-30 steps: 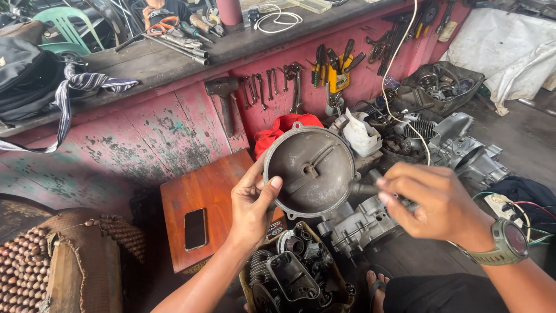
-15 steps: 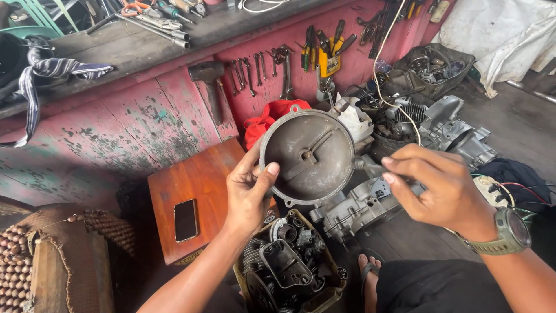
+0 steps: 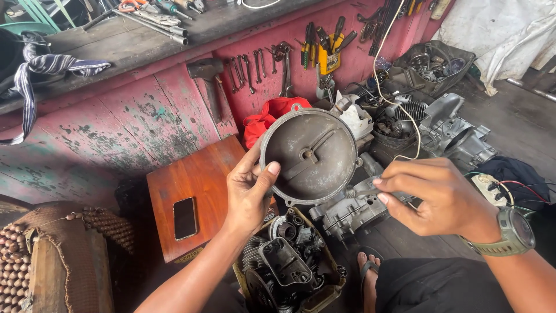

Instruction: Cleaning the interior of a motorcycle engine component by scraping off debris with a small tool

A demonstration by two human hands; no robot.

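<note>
While left hand (image 3: 250, 188) pinches round metal cover (image 3: 308, 155) by rim, right hand (image 3: 435, 196) pinches thin tool (image 3: 366, 193) beside it; cover likely stiff, weighty, greasy; rim safest hold.

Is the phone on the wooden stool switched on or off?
Off, it seems: the phone lies flat on the stool with a dark screen.

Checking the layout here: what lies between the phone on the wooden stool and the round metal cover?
In the head view, the left hand lies between them, gripping the round metal cover at its left rim; bare wood of the stool separates the phone from the hand.
</note>
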